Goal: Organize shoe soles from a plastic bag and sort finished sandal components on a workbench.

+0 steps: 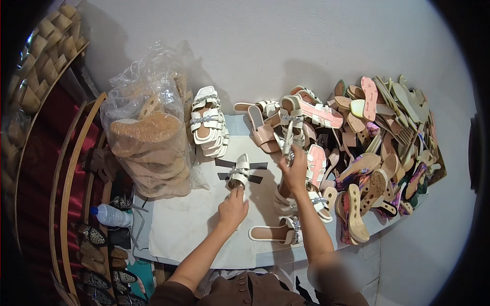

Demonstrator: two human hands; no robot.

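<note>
My left hand (234, 208) grips the near end of a white slide sandal (243, 162) over the middle of the table. Two dark strips (259, 166) lie crosswise on the white sheet beneath that sandal. Farther right, my right hand (294, 173) is closed around another white sandal (287, 136), tilted up among the pile; its shape is partly covered by my fingers. Close to my right forearm lies a white sandal with a jewelled strap (270, 233). A stack of white jewelled sandals (206, 122) rests behind my left hand.
At the left stands a clear plastic bag of tan wedge soles (148, 130). Mixed sandals and wedges (375, 173) are heaped along the right, with pink sandals (316, 163) nearer me. A water bottle (113, 215) and shelved shoes (94, 235) are at the lower left.
</note>
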